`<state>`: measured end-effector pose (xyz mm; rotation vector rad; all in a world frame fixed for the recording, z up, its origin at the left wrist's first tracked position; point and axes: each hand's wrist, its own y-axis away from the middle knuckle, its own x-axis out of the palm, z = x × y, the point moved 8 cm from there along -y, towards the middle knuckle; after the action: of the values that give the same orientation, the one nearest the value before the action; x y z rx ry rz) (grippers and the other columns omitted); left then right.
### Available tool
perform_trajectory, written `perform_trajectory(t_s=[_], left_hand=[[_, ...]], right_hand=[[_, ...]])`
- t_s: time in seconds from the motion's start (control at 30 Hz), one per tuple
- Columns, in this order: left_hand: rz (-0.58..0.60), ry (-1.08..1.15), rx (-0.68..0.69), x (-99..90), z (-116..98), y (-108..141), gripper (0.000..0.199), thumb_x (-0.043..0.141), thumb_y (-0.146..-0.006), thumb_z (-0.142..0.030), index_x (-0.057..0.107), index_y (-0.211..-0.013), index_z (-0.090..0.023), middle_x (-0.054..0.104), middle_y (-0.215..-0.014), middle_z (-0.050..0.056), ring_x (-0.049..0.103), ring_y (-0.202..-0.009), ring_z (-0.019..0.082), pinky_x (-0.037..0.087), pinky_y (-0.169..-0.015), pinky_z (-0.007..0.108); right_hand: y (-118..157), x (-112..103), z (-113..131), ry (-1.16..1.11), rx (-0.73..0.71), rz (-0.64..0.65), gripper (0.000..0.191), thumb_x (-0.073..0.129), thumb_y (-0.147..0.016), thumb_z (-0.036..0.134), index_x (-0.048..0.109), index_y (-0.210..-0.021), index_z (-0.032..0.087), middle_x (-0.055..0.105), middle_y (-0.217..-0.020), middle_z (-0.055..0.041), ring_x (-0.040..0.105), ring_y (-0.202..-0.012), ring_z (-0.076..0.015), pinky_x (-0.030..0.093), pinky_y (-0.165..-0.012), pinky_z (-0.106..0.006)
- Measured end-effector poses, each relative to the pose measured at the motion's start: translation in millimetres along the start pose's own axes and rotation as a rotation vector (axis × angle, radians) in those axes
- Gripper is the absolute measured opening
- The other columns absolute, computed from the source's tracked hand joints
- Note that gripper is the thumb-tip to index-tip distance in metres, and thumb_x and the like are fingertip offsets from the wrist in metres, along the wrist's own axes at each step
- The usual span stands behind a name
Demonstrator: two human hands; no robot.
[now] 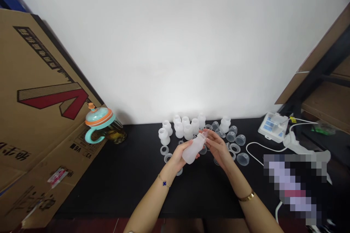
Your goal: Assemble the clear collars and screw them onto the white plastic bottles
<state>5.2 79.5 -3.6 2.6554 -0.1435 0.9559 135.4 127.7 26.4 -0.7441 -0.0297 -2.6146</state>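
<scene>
Two hands share one frosted baby bottle, held above the black table, mouth toward one o'clock. The left hand grasps its body; the right hand fingers a clear teat at its mouth. White bottles stand toward eleven o'clock, clear domed caps toward three.

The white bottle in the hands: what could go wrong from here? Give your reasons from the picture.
1. The white bottle is tilted in the left hand, with the fingers of the right hand at its top; it might slip if the grip loosens.
2. Other white bottles stand close together behind the hands, so one knock could topple several.
3. A clear domed cap lies near the right forearm, which might brush it aside.
</scene>
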Motion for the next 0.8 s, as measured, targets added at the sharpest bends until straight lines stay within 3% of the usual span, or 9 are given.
perform_trajectory(t_s=[0.27, 0.63, 0.8], left_hand=[[0.01, 0.013, 0.007, -0.9, 1.2, -1.6, 0.043, 0.06, -0.095, -0.033, 0.069, -0.117, 0.003, 0.075, -0.104, 0.024, 0.069, -0.06, 0.019, 0.056, -0.058, 0.027], [-0.066, -0.032, 0.011, -3.1, 0.7, -1.5, 0.04, 0.061, -0.094, -0.032, 0.07, -0.114, 0.002, 0.076, -0.101, 0.024, 0.069, -0.057, 0.018, 0.055, -0.056, 0.026], [-0.072, -0.085, 0.078, -0.4, -6.4, 0.4, 0.038, 0.066, -0.09, -0.032, 0.071, -0.11, 0.0, 0.076, -0.1, 0.021, 0.068, -0.058, 0.018, 0.054, -0.054, 0.026]], right_hand=[[-0.2, -3.0, -1.9, 0.009, -0.004, -0.021, 0.042, 0.084, -0.078, 0.039, 0.072, -0.117, 0.029, 0.07, -0.13, -0.0075, 0.06, -0.126, -0.0315, 0.048, -0.103, -0.045], [-0.7, -2.3, 0.9, 0.024, -0.027, -0.013, 0.042, 0.085, -0.076, 0.04, 0.073, -0.115, 0.029, 0.072, -0.126, -0.0079, 0.06, -0.125, -0.0325, 0.047, -0.103, -0.046], [-0.6, -0.5, 1.9, 0.022, -0.024, -0.005, 0.04, 0.085, -0.076, 0.039, 0.074, -0.113, 0.029, 0.072, -0.126, -0.0073, 0.06, -0.124, -0.0307, 0.047, -0.103, -0.042]])
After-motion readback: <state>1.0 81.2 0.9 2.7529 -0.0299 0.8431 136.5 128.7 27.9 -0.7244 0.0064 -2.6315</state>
